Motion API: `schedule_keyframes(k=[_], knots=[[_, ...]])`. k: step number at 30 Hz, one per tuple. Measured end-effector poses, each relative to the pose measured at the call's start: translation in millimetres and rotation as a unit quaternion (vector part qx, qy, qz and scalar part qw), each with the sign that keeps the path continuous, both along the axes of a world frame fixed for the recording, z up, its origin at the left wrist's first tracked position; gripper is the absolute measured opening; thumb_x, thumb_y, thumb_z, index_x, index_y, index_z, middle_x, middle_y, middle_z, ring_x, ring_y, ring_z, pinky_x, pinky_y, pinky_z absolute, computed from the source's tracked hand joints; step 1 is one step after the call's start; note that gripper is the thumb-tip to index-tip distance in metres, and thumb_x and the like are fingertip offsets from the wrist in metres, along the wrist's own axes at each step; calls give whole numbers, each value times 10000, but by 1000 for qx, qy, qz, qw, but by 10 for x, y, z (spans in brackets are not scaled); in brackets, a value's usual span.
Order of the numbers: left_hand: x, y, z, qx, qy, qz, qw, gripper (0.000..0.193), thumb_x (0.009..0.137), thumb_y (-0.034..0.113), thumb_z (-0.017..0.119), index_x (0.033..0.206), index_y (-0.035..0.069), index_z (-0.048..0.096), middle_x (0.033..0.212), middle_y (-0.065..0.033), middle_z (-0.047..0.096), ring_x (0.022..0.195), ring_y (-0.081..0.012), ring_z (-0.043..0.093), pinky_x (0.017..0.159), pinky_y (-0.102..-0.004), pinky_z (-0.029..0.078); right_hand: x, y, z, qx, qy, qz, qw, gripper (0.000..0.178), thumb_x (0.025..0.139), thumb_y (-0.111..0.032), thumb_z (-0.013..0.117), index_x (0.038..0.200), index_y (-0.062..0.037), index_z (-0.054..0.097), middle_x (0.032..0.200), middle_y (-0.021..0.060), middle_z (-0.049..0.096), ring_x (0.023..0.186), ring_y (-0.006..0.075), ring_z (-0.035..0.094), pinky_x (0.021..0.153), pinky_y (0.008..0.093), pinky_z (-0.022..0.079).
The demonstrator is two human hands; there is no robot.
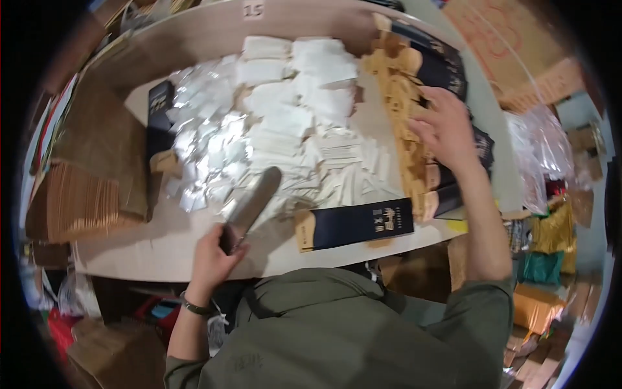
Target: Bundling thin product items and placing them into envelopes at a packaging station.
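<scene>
My left hand (215, 260) grips the lower end of a long, flat grey piece with a rounded tip (258, 198), held slanting over the table's near edge. On the right, my right hand (446, 126) reaches over a row of dark blue cartons with tan flaps (405, 104); its fingers are apart at the flaps, and I cannot tell whether they touch. One dark blue carton with a tan end (356, 224) lies near the front edge between my hands. White packets (278, 97) are heaped mid-table, with shiny clear sachets (210, 139) to their left.
A brown carton holding a stack of cardboard sheets (87, 201) stands at the left end. Another dark blue carton (160, 117) is beside the sachets. A raised board (201, 35) borders the table's far side. A large cardboard box (512, 55) and plastic bags (544, 142) are beyond the right edge.
</scene>
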State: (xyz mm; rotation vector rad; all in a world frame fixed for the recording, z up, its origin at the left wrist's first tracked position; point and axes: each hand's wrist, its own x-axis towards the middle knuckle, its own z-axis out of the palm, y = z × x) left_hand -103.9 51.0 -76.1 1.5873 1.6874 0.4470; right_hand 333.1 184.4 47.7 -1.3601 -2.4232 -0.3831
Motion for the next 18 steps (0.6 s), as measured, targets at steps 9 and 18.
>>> schedule_keyframes(k=[9, 18], knots=[[805, -187, 41, 31, -214, -294, 931, 418, 743, 175, 792, 1079, 14, 603, 1159, -173, 637, 1001, -267, 640, 866, -331, 507, -1346, -932, -1427, -293, 75, 238, 923, 472, 773, -334, 744, 1068, 15, 625, 1220, 218, 557, 1130, 401, 536, 945, 454, 446], [115, -306, -246, 100, 85, -5, 991, 522, 708, 171, 799, 1164, 49, 578, 969, -135, 619, 844, -349, 629, 734, -404, 520, -1845, -1160, -1373, -396, 90, -51, 912, 319, 897, -343, 628, 859, -27, 631, 626, 161, 628, 609, 380, 636, 556, 486, 490]])
